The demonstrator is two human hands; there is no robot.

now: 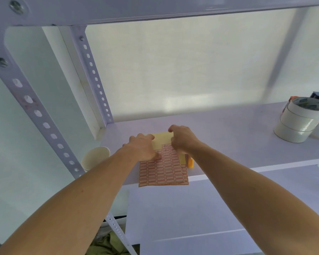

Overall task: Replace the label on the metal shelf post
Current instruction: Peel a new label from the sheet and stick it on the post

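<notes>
A sheet of red-bordered labels (164,172) lies on the white shelf board (228,133), its near edge hanging over the front. My left hand (144,148) presses flat on the sheet's upper left part. My right hand (182,138) pinches at the sheet's top, where the yellow backing (161,138) is bare. Whether a label is between its fingers I cannot tell. The perforated metal shelf post (39,115) rises at the near left; faint red marks show on it around mid-height.
A paper cup (95,159) stands by the post at the shelf's left end. A small orange object (190,162) lies right of the sheet. Stacked tape rolls (298,122) stand at the far right. A second post (96,78) stands at the back left corner.
</notes>
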